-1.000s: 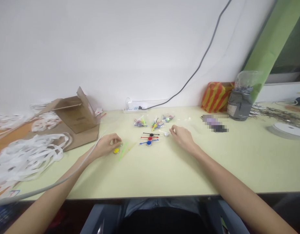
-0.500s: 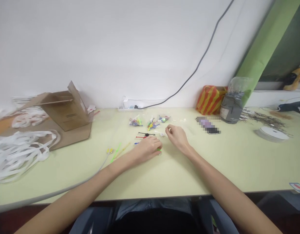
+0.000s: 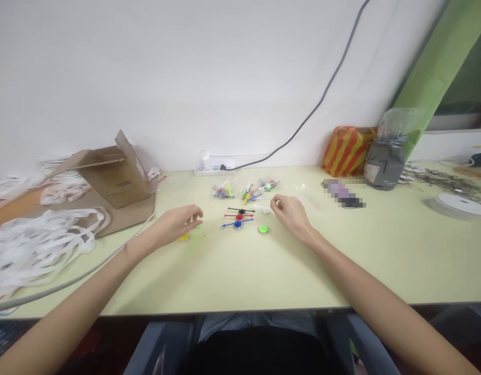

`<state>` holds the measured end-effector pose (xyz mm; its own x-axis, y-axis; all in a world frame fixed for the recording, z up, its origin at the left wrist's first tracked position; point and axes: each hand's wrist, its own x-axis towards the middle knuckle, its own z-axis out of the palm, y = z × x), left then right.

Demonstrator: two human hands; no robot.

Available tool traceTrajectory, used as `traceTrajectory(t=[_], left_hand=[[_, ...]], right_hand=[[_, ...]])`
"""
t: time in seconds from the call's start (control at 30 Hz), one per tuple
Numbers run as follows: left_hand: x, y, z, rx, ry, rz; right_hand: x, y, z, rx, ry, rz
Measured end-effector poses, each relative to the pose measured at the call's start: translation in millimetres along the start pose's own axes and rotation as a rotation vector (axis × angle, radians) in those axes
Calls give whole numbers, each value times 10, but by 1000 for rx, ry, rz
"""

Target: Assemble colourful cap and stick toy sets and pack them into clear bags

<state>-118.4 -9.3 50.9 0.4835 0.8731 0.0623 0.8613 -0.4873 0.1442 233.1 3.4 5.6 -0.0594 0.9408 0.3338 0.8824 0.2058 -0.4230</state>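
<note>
Red-and-yellow striped bag (image 3: 346,151), green spinner (image 3: 263,229) (lime, really)

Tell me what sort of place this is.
Probably a small craft or assembly workspace: small plastic bags of coloured parts, a pale yellow-green table, and a heap of white plastic strips beside a cardboard box.

Bare forearms (image 3: 80,281), black top (image 3: 256,354), grey-blue trousers (image 3: 256,323)

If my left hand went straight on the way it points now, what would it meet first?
Probably the small clear bag of colored plastic pieces, though depth is unclear; your left hand might pass close to the red stick.
</note>
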Motion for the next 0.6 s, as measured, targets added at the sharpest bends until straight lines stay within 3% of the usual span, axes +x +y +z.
traceTrajectory(t=[0.1, 0.3, 0.47, 0.6], left_hand=[[-151, -121, -13, 31, -83, -92], [-95, 49, 133, 280, -45, 84], [-47, -59, 194, 327, -110, 133], [-113, -81, 241, 328, -56, 215]], right_hand=[[-14, -15, 4, 10, -1, -1], [-33, -13, 0, 18, -2, -10], [-31, -15, 0, 31, 17, -15], [-27, -24, 0, 36, 18, -23]])
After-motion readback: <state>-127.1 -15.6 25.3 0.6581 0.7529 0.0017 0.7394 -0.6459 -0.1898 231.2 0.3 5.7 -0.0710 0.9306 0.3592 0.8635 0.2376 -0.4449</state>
